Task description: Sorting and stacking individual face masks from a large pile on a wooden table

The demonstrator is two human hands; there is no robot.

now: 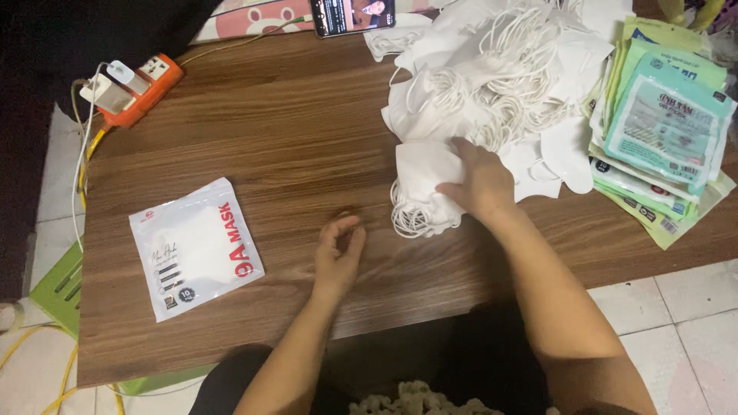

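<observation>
Head view looks down on a brown wooden worktop. From the middle of it, the right hand sits toward three o'clock, its fingers closed over a small stack of white face masks whose ear loops spill out beneath at the near edge. That stack lies at the near rim of a big loose heap of white masks spread toward one o'clock. The left hand hovers low at about six o'clock, fingers loosely curled and holding nothing, just above the bare wood and well apart from the stack. At eight o'clock a sealed white mask packet lies flat. Off at three o'clock, a fanned pile of green and white packets hangs over the worktop's edge. An orange power strip with plugs sits at ten o'clock, and a phone with a lit screen at twelve.
</observation>
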